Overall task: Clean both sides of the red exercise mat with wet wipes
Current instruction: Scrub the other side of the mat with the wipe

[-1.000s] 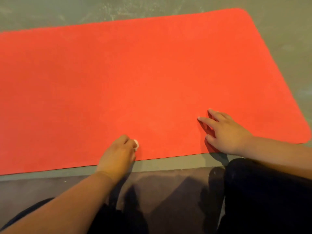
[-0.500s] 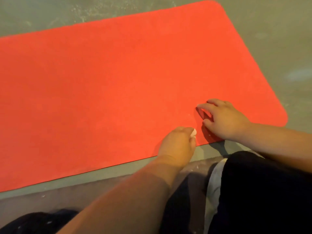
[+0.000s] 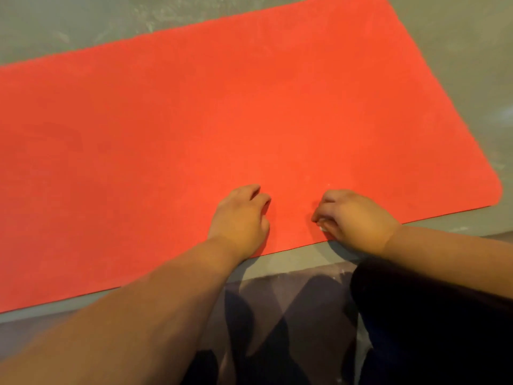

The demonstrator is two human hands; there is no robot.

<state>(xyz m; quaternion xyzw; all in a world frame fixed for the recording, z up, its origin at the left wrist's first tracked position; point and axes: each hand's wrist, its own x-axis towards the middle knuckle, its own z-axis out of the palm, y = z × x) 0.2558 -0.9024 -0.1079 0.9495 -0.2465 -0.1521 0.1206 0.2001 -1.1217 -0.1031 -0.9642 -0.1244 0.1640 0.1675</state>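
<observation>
Red exercise mat [image 3: 222,120] lies flat on the grey floor [image 3: 55,26], filling most of the view, its near long edge running just in front of the person's dark-clothed knee [image 3: 430,315]. Both hands rest on the mat close to that near edge, near each other but apart. The left hand [image 3: 240,218] sits knuckles up, its fingers [image 3: 254,191] curled loosely under with nothing seen in them. The right hand [image 3: 352,218] has its fingers bunched tight around a small whitish scrap, seemingly a wet wipe [image 3: 322,227], pressed against the mat surface.
</observation>
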